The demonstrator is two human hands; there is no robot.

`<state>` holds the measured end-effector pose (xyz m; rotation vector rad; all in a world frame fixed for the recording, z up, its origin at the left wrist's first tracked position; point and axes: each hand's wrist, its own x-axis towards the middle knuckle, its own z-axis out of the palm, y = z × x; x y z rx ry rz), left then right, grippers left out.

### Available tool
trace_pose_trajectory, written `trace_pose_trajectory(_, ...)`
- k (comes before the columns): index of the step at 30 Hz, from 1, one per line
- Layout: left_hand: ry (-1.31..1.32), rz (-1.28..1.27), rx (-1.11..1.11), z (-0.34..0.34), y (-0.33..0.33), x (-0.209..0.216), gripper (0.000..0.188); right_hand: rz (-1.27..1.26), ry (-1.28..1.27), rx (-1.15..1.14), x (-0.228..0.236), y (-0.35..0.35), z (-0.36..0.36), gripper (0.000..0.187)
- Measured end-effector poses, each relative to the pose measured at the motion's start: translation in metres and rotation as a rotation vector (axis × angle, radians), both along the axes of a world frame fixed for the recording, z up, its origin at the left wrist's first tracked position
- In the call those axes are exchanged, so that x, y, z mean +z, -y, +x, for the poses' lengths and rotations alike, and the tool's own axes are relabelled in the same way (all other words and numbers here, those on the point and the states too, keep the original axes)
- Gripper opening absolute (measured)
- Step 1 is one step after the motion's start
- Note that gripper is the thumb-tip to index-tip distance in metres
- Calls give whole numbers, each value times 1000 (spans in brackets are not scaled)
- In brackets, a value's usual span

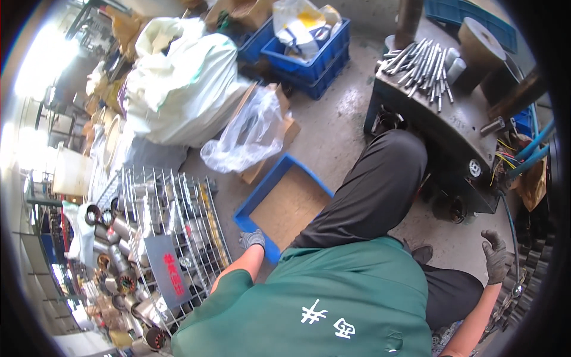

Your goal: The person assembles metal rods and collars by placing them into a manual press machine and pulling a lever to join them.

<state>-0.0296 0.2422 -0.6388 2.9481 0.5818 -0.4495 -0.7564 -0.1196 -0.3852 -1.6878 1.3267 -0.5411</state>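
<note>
My left hand point(253, 239), in a grey glove, is at the left wall of a shallow blue tray point(275, 172), its fingers bent at the rim. The tray has a brown bottom, and my torso and knee hide its near side. Out to the right, my gloved right hand point(496, 259) is raised with fingers loosely curled and apart, and nothing shows in it. Beside that hand hangs a cable with a metal end point(517, 290). Dark, ribbed-looking metal parts point(538, 262) are stacked just beyond it.
A wire cage point(172, 208) of metal parts stands on the left. Ahead are a white sack point(184, 89), a clear plastic bag point(247, 134) over a cardboard box and blue crates point(309, 59). Metal rods point(422, 68) lie on a dark workbench point(443, 116) at the right.
</note>
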Motion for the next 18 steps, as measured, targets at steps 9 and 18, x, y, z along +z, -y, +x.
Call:
trace_pose_trajectory(9, -189, -703, 261, 6, -85, -69, 45, -55, -141, 20, -19, 18, 19, 23)
trace_pose_trajectory(18, 158, -1136, -160, 16, -5, 108, 38, -152, -182, 29, 4, 5, 46, 25)
